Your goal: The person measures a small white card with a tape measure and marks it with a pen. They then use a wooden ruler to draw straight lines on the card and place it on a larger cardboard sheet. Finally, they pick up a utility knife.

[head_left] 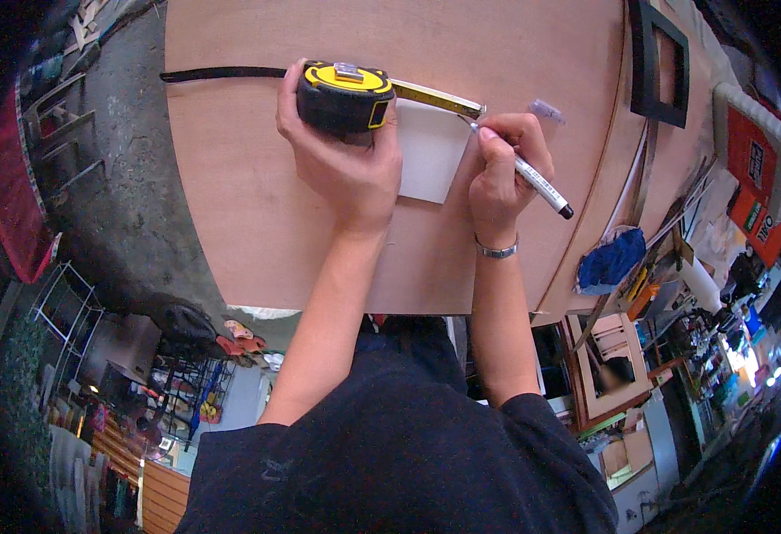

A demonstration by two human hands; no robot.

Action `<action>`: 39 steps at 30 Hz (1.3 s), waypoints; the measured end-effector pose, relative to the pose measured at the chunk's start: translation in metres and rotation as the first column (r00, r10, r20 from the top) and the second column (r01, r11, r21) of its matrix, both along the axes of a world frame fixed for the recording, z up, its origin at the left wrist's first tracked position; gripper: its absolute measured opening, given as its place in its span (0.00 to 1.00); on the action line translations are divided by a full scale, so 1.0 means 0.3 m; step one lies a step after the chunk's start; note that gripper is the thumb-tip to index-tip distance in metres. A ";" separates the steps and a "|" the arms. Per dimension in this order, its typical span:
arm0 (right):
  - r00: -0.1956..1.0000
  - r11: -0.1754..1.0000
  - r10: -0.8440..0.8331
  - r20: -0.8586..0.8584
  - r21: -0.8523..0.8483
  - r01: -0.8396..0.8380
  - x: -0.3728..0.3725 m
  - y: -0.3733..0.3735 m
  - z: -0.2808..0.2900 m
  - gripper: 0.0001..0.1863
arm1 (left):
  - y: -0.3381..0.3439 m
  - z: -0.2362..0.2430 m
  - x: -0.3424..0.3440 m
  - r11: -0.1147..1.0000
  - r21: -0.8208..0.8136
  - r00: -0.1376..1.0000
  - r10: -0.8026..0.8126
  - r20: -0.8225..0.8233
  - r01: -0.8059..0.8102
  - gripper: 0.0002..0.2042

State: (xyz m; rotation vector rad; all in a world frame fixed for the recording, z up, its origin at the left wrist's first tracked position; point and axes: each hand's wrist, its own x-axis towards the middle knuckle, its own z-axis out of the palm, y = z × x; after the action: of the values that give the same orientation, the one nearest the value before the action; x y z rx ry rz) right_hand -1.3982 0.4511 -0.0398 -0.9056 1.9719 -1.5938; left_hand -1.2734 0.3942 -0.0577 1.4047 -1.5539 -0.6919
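Head view: tape measure [344,93] is clamped in the left hand [350,169], blade pinned flat rightward; marker [533,178] is pinched in the right hand [501,173], tip at the blade's end over the white piece [428,151].

A bare plywood board [257,214] serves as the work surface. A white rectangular piece [426,151] is laid flat on it near the centre. A black strap [221,74] is laid near its far left edge.
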 end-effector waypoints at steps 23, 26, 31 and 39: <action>0.999 1.000 -0.011 -0.043 0.021 0.011 0.002 -0.004 -0.005 0.05 | 0.000 -0.006 -0.003 1.000 0.008 1.000 0.014 -0.025 -0.014 0.43; 0.999 1.000 -0.006 -0.045 0.019 0.007 0.001 0.002 -0.011 0.04 | -0.003 -0.002 -0.002 1.000 0.015 1.000 0.001 -0.029 0.000 0.43; 0.999 0.999 -0.019 -0.037 0.034 0.020 0.004 0.000 -0.004 0.04 | -0.002 0.002 0.000 1.000 0.016 1.000 -0.002 -0.022 0.002 0.44; 0.998 1.000 -0.024 -0.061 0.014 0.025 0.006 0.005 -0.018 0.05 | -0.001 -0.012 0.005 1.000 0.012 1.000 -0.011 -0.020 0.011 0.45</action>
State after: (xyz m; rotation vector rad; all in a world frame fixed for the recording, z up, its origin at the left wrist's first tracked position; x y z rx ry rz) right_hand -1.3965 0.4527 -0.0453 -0.9385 2.0405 -1.5809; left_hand -1.2719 0.3939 -0.0615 1.3951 -1.5461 -0.7208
